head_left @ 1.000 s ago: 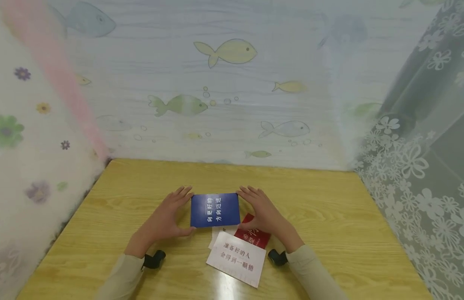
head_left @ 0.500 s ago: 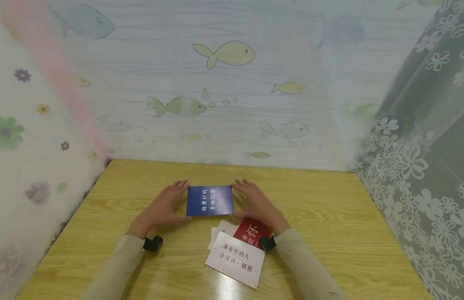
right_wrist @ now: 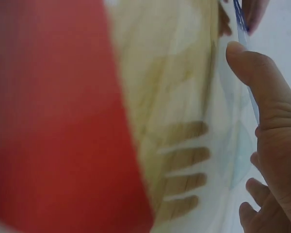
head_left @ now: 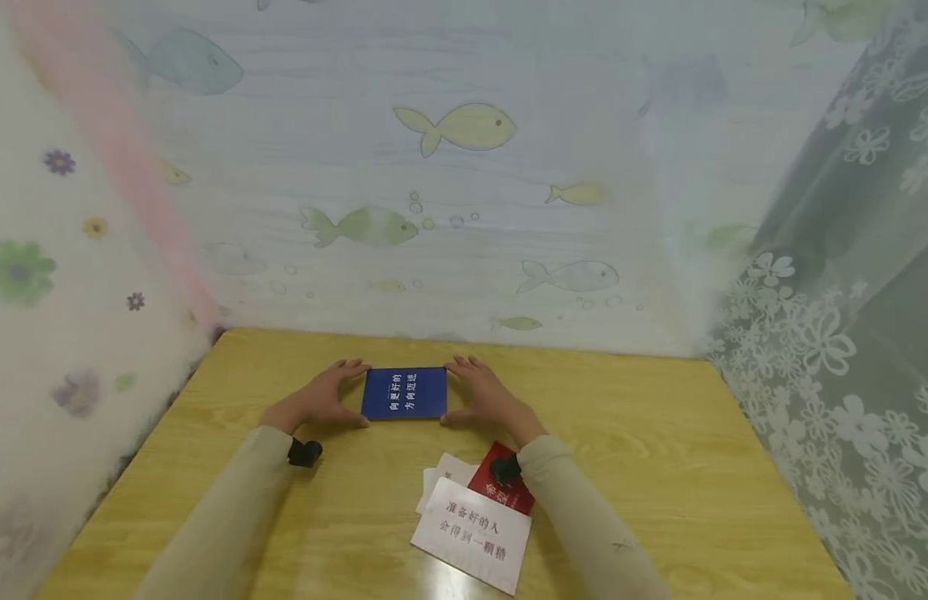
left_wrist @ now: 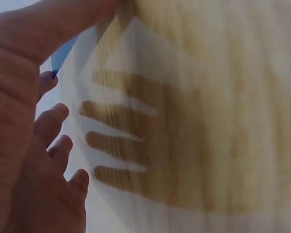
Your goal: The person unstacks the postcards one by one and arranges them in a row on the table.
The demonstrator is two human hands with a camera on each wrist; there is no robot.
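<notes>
Both hands hold a blue card (head_left: 426, 393) with white Chinese lettering that runs sideways, toward the far part of the table in the head view. My left hand (head_left: 321, 398) spans its left side, thumb at the near corner and fingertips at the far one. On the right side my right hand (head_left: 489, 400) grips the opposite corners the same way. A blue corner of the card (left_wrist: 64, 53) shows behind the thumb in the left wrist view. In the right wrist view the thumb (right_wrist: 252, 68) lies along the card's edge.
A white card (head_left: 471, 533) with dark lettering overlaps a red card (head_left: 519, 492) and other pale cards (head_left: 452, 469) on the wood-grain table (head_left: 621, 433). The right wrist's camera partly covers the red card. A fish-patterned curtain (head_left: 464, 250) stands behind the table.
Both hands have carried the blue card away from the body and slightly left, off the pile it overlapped before. The card looks smaller now. The other cards lie where they were.
</notes>
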